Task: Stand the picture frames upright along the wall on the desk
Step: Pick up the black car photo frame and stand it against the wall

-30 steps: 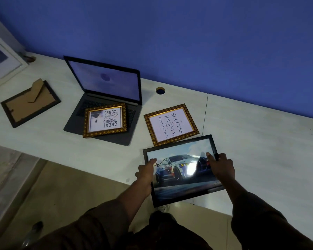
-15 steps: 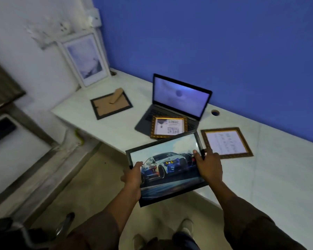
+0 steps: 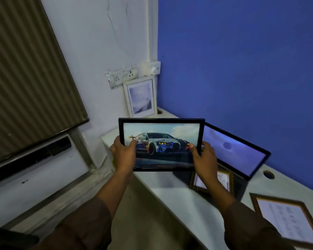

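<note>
A black frame with a car picture (image 3: 163, 139) is held upright in the air above the white desk (image 3: 172, 197), face toward me. My left hand (image 3: 124, 154) grips its left edge and my right hand (image 3: 204, 159) grips its right edge. A white frame (image 3: 140, 98) stands upright in the corner against the white wall. A gold frame (image 3: 222, 179) lies on the laptop's keyboard, partly hidden by my right hand. Another gold frame with text (image 3: 287, 217) lies flat at the right.
An open laptop (image 3: 231, 148) stands on the desk along the blue wall. A cable hole (image 3: 268, 174) sits right of it. Wall sockets (image 3: 122, 77) are above the white frame. A window blind (image 3: 25, 69) fills the left side.
Both hands lifted the car frame off the desk and raised it upright. My view swung left toward the corner with the white frame.
</note>
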The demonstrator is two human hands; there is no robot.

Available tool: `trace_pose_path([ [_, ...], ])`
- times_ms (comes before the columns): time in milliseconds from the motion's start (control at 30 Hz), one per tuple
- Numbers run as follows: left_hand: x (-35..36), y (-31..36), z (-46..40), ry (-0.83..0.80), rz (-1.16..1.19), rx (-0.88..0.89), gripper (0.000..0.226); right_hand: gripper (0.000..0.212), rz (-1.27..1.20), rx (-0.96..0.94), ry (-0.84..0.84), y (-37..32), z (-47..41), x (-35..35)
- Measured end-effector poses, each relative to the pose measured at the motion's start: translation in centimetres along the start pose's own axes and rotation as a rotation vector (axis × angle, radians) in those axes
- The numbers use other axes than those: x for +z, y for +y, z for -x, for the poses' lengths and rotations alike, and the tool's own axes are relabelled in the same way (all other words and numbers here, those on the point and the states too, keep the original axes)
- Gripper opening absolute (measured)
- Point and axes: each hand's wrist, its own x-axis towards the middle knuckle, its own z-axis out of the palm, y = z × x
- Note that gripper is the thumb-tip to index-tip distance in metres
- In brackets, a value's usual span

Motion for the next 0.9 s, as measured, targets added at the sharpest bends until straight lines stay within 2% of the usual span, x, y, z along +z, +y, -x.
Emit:
trace_pose_path([
  [133,1.5,3.5,-4.4,0.036,0.057,0.131,0.057,0.052,-0.096,-0.067,0.02,-3.0,-5.0,1.3],
  [233,3.0,6.4,-7.7,0.065,0.097,0.214,0.06,0.045,-0.204,-0.104,-0.018,-5.5,-9.0,1.4],
  [400,5.9,10.0,-11.5,0.055,0.161,0.328,0.064,0.048,-0.261,-0.144,-0.023,-8.5,-15.5,0.7],
  [567,10.5,11.0,-16.2,-0.067,0.185,0.291,0.065,0.058,-0.223,-0.133,0.019,-8.8,-21.8,-0.3],
  [900,23.4,9.5,-28.0,-0.344,0.162,0.168,0.055,0.056,-0.094,0.071,0.11,-4.9,-32.1,-0.1],
])
